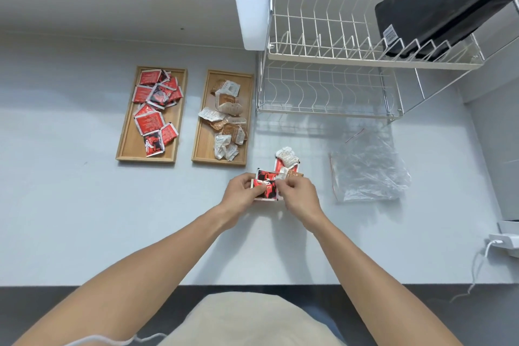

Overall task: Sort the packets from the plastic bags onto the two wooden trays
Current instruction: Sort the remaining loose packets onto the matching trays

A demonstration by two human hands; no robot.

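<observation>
- A two-tier wire dish rack [351, 64] stands well beyond the hands to the right, with a black bag [443, 5] lying on its top tier.
- A crumpled clear plastic bag [370, 171] lies flat just right of the right hand.
- The left wooden tray [126, 146], far-left of the hands, holds red packets [148, 121]; the right wooden tray [202, 146], nearer, holds brown and white packets [227, 118].
- A small pile of unsorted packets [286, 163] sits on the counter, touching the hands' far side.
- Both forearms reach forward and converge; the left hand [241, 191] and right hand [300, 194] together pinch one red-and-black packet [265, 189] between fingertips.
</observation>
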